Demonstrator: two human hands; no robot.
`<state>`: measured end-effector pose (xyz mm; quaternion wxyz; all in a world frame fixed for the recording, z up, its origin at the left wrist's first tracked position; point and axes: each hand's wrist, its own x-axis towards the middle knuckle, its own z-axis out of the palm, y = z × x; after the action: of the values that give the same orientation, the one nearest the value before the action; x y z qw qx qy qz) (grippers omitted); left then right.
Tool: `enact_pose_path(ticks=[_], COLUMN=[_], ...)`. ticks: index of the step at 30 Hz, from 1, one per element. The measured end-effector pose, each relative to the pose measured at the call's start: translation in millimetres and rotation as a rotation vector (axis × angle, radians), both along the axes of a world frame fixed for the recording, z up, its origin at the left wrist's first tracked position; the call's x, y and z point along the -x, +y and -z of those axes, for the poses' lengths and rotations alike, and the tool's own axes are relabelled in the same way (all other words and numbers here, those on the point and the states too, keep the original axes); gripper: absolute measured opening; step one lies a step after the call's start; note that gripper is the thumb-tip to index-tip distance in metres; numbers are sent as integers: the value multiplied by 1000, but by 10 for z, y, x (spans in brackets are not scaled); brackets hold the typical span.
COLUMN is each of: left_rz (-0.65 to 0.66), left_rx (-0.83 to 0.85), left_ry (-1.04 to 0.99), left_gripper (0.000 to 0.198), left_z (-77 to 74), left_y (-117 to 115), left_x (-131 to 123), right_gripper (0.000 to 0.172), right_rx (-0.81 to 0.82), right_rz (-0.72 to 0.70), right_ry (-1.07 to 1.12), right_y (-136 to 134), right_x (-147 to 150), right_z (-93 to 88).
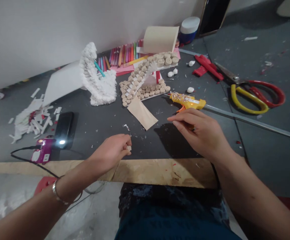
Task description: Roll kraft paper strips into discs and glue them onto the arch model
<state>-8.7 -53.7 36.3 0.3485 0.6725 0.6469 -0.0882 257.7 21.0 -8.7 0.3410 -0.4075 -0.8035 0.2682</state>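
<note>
A small beige paper roll (129,149) shows between the thumb and fingers of my left hand (117,146), low over the table's front. Thumb and forefinger of my right hand (197,128) come together in a pinch; whatever may be between them is too small to make out. Just beyond that hand lies a yellow glue gun (188,101) with an orange trigger, its handle hidden. A long clear glue stick (255,123) runs out of its back. Between the hands rests a beige paper strip (143,114). Behind it stands a stair-shaped model (139,80) covered in beige rolls.
Scissors (247,90) lie at right by red strips (207,66). At left are a white staircase model (97,80), paper scraps (37,120), a lit phone (64,128) and a purple device (42,151). Coloured pens (126,55) and a blue jar (189,31) stand behind.
</note>
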Motion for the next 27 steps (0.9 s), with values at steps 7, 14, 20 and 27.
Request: enact_pose_path(ticks=[7,14,20,27], left_rz=[-47,-52,9,22], left_rx=[29,12,-34,-196], left_ry=[3,18,45,62], left_gripper=[7,20,22,18], left_z=[-69,-73,9,67], left_y=[-1,-62,-118,-241], left_x=[-35,-54,-72,-94], right_gripper=[18,18,18,18], right_rx=[-17,-11,-13,-28], right_rz=[-3,-2,7,14], right_ry=[-1,-10,-11,11], right_y=[4,3,-1,-10], right_x=[-11,-12,1,4], right_z=[6,10,1,16])
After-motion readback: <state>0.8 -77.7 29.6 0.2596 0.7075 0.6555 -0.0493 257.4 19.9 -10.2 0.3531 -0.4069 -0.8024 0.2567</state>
